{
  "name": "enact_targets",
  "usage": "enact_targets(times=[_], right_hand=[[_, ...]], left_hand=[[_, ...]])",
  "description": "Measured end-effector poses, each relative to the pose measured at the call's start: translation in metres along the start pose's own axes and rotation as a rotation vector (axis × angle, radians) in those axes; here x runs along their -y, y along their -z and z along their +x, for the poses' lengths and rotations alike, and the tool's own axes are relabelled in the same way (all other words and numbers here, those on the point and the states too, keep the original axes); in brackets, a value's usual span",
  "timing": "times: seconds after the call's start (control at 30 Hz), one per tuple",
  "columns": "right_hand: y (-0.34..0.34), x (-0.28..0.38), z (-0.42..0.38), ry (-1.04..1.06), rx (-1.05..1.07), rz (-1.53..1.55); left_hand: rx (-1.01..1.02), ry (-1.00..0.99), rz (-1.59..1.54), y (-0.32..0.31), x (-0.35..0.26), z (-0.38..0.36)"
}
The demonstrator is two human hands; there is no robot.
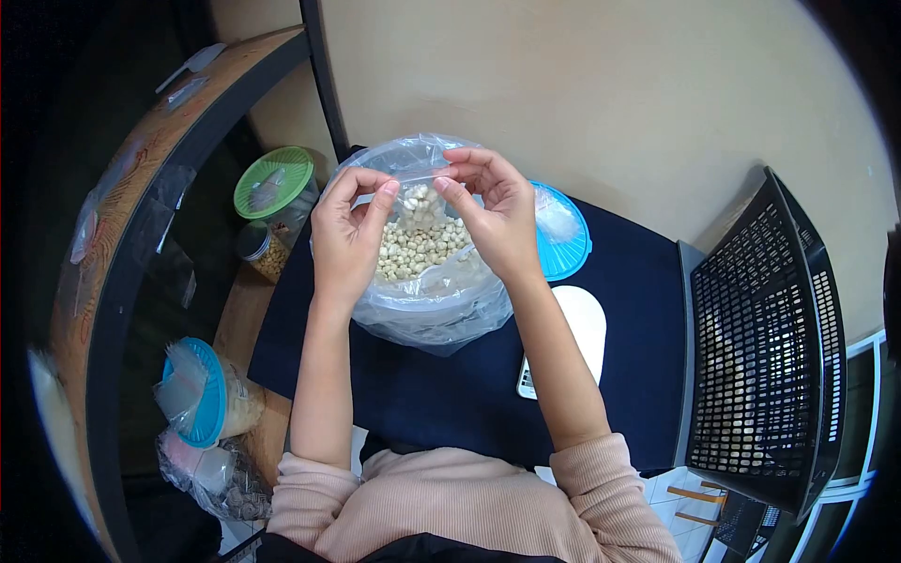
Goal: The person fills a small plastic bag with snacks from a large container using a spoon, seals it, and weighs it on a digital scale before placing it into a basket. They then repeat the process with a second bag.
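Note:
Between my two hands hangs a small clear bag (pixel 419 205) with pale round pieces inside. My left hand (pixel 357 220) pinches its upper left corner between thumb and fingers. At the upper right corner, my right hand (pixel 490 202) pinches the same bag. Just below and behind it is a large container lined with clear plastic (pixel 422 314), holding many pale round pieces (pixel 418 251). The bag's lower end overlaps these pieces in view, and whether it touches them I cannot tell.
A white scale (pixel 582 328) lies partly under my right forearm. Behind it is a blue lid (pixel 563 246) with plastic on it. A black crate (pixel 760 347) stands right. Lidded containers (pixel 274 183) (pixel 211 394) and a wooden shelf (pixel 122 197) are left.

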State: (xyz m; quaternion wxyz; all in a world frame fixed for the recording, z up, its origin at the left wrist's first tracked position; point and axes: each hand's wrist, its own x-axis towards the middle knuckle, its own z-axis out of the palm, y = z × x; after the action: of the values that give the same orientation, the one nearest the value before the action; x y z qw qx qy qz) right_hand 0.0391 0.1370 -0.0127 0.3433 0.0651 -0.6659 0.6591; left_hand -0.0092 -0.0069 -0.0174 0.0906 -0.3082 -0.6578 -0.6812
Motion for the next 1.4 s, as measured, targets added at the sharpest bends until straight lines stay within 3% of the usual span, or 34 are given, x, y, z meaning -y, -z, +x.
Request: enact_targets(times=[0.13,0.2,1.4], right_hand=[[0.0004,-0.0032,0.0011,0.012,0.061,-0.041],[0.001,-0.0034,0.0008,-0.085,0.072,-0.033],[0.0003,-0.0021,0.0001,-0.055,0.135,-0.089]], left_hand=[[0.01,-0.008,-0.015,0.0,-0.0009,0.0003],[0.016,-0.004,-0.014,-0.0002,-0.0015,0.0003],[-0.001,-0.015,-0.096,-0.0032,-0.0071,-0.0008]])
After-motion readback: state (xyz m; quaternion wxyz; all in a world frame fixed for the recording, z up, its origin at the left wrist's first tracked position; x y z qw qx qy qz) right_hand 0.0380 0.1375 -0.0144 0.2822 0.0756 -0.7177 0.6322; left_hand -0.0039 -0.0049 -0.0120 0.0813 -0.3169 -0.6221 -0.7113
